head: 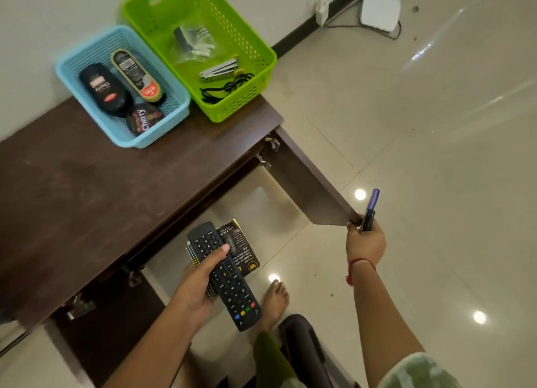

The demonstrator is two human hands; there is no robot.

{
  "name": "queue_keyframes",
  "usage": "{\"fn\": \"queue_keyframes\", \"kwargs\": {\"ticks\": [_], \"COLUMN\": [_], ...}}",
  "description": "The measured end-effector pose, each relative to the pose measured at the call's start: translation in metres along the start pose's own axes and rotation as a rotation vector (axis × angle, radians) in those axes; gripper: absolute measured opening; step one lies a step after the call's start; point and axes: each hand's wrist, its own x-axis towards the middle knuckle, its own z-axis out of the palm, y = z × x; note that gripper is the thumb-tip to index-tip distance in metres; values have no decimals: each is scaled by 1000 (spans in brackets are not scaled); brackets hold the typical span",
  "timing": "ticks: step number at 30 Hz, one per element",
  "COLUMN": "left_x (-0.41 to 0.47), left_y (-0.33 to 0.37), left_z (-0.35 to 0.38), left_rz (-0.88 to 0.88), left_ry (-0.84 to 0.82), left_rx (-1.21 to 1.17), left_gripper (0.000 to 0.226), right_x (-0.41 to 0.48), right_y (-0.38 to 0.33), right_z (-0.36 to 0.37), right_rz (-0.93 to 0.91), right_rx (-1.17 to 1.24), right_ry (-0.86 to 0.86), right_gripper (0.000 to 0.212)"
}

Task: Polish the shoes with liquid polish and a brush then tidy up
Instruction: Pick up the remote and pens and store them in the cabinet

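A blue basket (174,117) on the dark wooden cabinet top (87,190) holds a black liquid polish bottle (104,91), a shoe brush with a beige rim (135,75) and a round Cherry polish tin (143,121). My left hand (200,280) is shut on a black remote control (225,274) together with a black and yellow packet (242,246) and a dotted card beneath it. My right hand (364,242) holds two pens (370,210), one blue-capped, and also touches the far corner of the open cabinet door (305,181). No shoes are in view.
A green basket (261,68) beside the blue one holds a stapler, a plastic bag of small parts and a black cord. A second cabinet door (96,323) hangs open at lower left. My bare foot (276,297) stands on the glossy tiled floor. A white device (379,8) lies by the wall.
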Motion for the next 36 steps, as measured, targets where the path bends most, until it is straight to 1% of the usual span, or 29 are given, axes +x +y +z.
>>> {"fn": "queue_keyframes", "kwargs": {"ticks": [8, 13, 16, 18, 20, 21, 22, 24, 25, 28, 31, 34, 36], "left_x": [8, 17, 22, 22, 20, 17, 14, 9, 4, -10, -15, -11, -6], "left_y": [3, 0, -4, -6, -7, -7, -7, -2, 2, 17, 30, 32, 29], "left_z": [44, 52, 53, 51, 45, 43, 40, 32, 27, 12, -2, -13, -17], "left_rz": [22, 27, 27, 17, -16, -38, -57, -68, -73, -109, -142, -125, -107], "left_ry": [-45, -69, -49, -30, -19, -14, -8, 8, 19, 52, 64, 112, 149], "left_rx": [19, -19, -44, -93, -155, -176, -197, -234, -247, -313, -359, -417, -449], "left_gripper": [49, 46, 53, 61, 54, 50, 48, 54, 59, 63, 64, 58, 53], "right_x": [62, 79, 58, 30, 0, -14, -28, -54, -67, -97, -111, -116, -112], "right_y": [-25, -33, -38, -40, -44, -47, -52, -65, -72, -95, -110, -119, -120], "right_z": [-17, -23, -33, -40, -39, -36, -32, -22, -17, -4, 15, 33, 45], "right_rz": [-93, -127, -231, -303, -302, -273, -235, -221, -259, -396, -505, -671, -774], "right_rx": [-159, -266, -258, -221, -157, -95, -34, -1, -43, -196, -330, -512, -623], "right_ry": [-117, -255, -210, -210, -307, -365, -422, -542, -607, -796, -842, -951, -981], "right_gripper": [17, 23, 33, 33, 27, 26, 30, 41, 42, 34, 29, 25, 24]}}
